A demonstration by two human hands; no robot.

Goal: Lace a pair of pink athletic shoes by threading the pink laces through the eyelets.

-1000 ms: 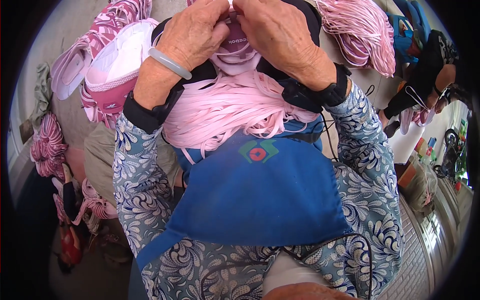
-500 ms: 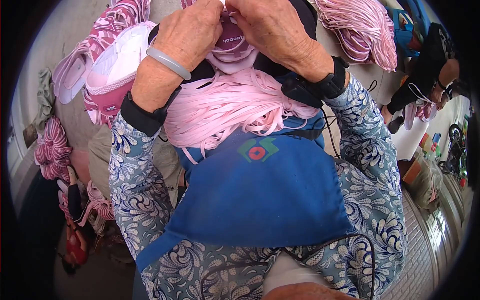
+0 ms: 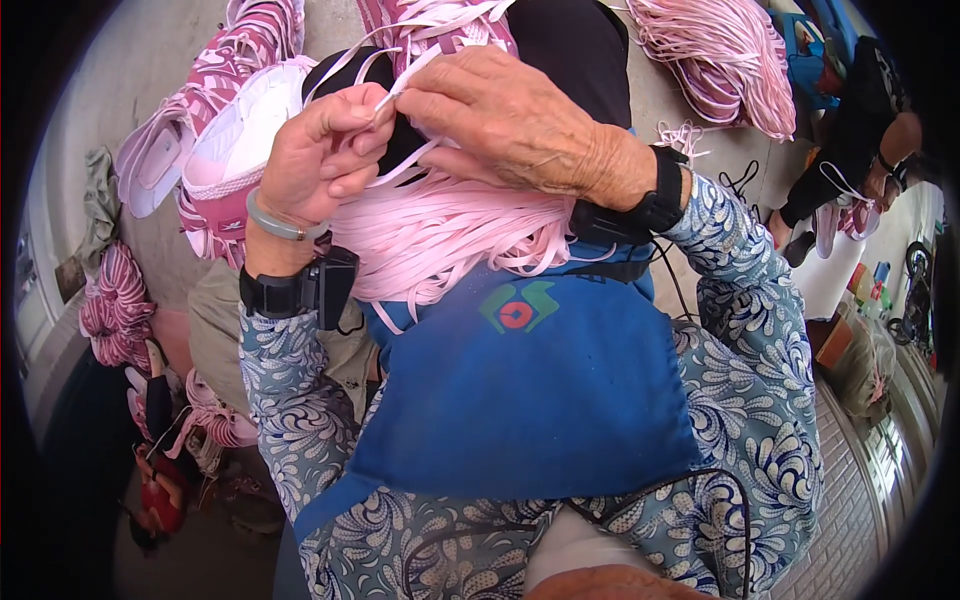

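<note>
Between the fingertips of both hands is a pale pink shoelace, in front of my knees. My left hand, with a grey bangle at its wrist, pinches the lace near what looks like its tip. Close beside it, my right hand grips the lace too, its other fingers curled and partly hidden. Just beyond lies a pink and burgundy shoe upper, with laces trailing over it. Under my hands, a thick bundle of pink shoelaces rests on my lap above the blue apron.
At the left stand a pink shoe upper and a row of nested uppers. Another lace bundle covers uppers at the back right. A person's arm shows at far right, another person at lower left.
Both hands have come back toward me from the shoe upper, the left one also moving left and turning over. The lace now shows between their fingertips.
</note>
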